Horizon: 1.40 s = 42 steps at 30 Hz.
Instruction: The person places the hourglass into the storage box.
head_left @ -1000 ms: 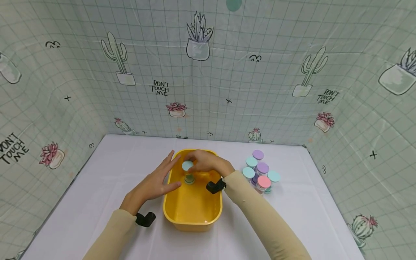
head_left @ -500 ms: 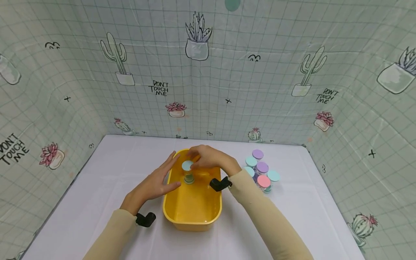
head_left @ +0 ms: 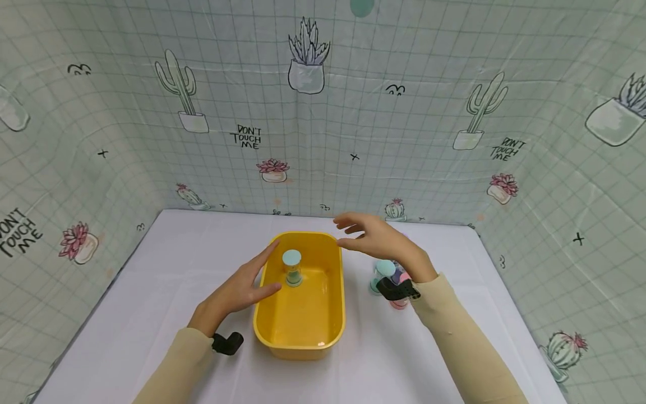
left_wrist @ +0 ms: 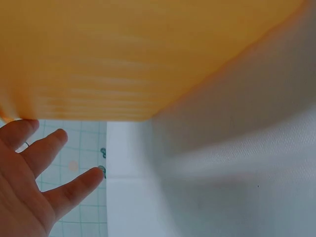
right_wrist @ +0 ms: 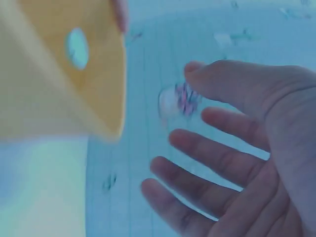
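Note:
A small clear jar with a pale blue lid (head_left: 291, 258) stands upright near the far end inside a yellow plastic bin (head_left: 300, 347). The same lid (right_wrist: 77, 48) shows inside the bin in the right wrist view. My left hand (head_left: 236, 289) is at the bin's left rim, fingers spread and thumb reaching over the edge; whether it presses on the rim I cannot tell. Fingers (left_wrist: 74, 192) of that hand look extended beside the bin's wall. Just past the bin's far right corner, my right hand (head_left: 375, 238) hangs in the air with loose fingers, holding nothing.
Several lidded jars (head_left: 386, 269) cluster on the white table (head_left: 202, 241) to the bin's right, partly hidden by my right wrist and its black camera. A patterned cloth with cactus drawings (head_left: 323, 140) walls in the table's back and sides.
My right hand has let go of the pale blue-lidded jar, come up out of the bin and moved right, over toward the cluster. The left hand has stayed almost in place.

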{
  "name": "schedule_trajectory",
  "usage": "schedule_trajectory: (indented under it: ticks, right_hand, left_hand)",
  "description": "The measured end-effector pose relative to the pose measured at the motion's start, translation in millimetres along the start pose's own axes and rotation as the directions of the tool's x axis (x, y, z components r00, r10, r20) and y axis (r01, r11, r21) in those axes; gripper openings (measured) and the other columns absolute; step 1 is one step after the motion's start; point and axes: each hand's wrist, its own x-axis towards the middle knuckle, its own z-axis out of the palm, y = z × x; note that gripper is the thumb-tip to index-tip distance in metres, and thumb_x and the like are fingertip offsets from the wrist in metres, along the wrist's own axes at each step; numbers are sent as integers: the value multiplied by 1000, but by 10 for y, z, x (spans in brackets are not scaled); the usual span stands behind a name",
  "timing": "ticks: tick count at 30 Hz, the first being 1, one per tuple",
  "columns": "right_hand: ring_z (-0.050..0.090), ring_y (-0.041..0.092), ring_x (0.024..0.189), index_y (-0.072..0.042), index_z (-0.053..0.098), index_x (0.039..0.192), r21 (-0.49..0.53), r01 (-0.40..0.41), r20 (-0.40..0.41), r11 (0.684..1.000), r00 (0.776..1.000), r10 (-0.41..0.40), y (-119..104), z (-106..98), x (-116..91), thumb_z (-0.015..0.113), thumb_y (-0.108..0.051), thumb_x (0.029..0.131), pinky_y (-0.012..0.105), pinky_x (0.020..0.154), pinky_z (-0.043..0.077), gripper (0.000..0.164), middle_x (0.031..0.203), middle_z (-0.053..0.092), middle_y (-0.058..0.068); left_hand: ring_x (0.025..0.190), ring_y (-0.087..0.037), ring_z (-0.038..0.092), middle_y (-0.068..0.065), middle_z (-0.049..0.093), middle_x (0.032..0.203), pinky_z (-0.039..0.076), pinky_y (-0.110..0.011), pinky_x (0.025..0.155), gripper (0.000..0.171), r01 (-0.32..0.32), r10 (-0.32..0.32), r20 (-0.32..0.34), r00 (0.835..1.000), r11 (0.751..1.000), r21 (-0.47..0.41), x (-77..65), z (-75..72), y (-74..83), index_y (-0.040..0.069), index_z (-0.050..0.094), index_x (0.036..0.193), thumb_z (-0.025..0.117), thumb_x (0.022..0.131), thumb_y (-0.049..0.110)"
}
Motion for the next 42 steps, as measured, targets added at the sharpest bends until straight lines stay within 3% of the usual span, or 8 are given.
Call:
schedule_trajectory:
  ticks: [13, 24, 30, 37, 42]
  right_hand:
    - [57, 41, 131, -4, 58, 142, -71, -104, -166, 992, 982, 91, 706, -287, -523, 74, -23, 95, 54, 103, 51, 54, 139, 64, 19]
    - [53, 52, 133, 2, 51, 145, -72, -224, -177, 972, 962, 209, 1213, -374, -778, 72, -26, 96, 63, 105, 47, 61, 145, 56, 27]
    - [56, 50, 131, 0, 43, 151, -45, -304, -139, 951, 945, 296, 1347, -336, -1002, 70, -36, 97, 59, 101, 51, 70, 145, 55, 30]
    - [62, 49, 124, 1, 41, 151, -34, -311, -123, 950, 945, 305, 1403, -336, -1387, 69, -30, 98, 56, 93, 56, 68, 140, 59, 30]
    - [62, 48, 123, 1, 43, 150, -4, -291, -92, 957, 953, 289, 1423, -282, -1447, 70, -26, 97, 54, 92, 57, 65, 141, 56, 32]
  left_hand:
    - [154, -43, 28, -11, 19, 172, 36, -70, 111, 89, 0, 0, 8, 1000, 998, -60, 14, 31, 10, 26, 10, 167, 65, 98, 42]
    - [151, -46, 32, -14, 19, 172, 38, -71, 109, 88, 0, 1, 14, 1000, 998, -69, 15, 23, -8, 26, 9, 167, 62, 99, 44]
    - [152, -45, 31, -13, 19, 172, 38, -70, 110, 88, 4, -2, 22, 1000, 997, -72, 4, 33, -10, 26, 9, 167, 63, 100, 43]
    - [152, -42, 33, -12, 20, 172, 38, -68, 110, 87, -12, 15, 30, 999, 995, -101, 40, 82, -9, 26, 9, 167, 62, 100, 42]
    - [151, -42, 35, -12, 21, 172, 39, -69, 109, 88, -13, 15, 19, 1000, 995, -98, 29, 57, -3, 27, 9, 167, 64, 100, 42]
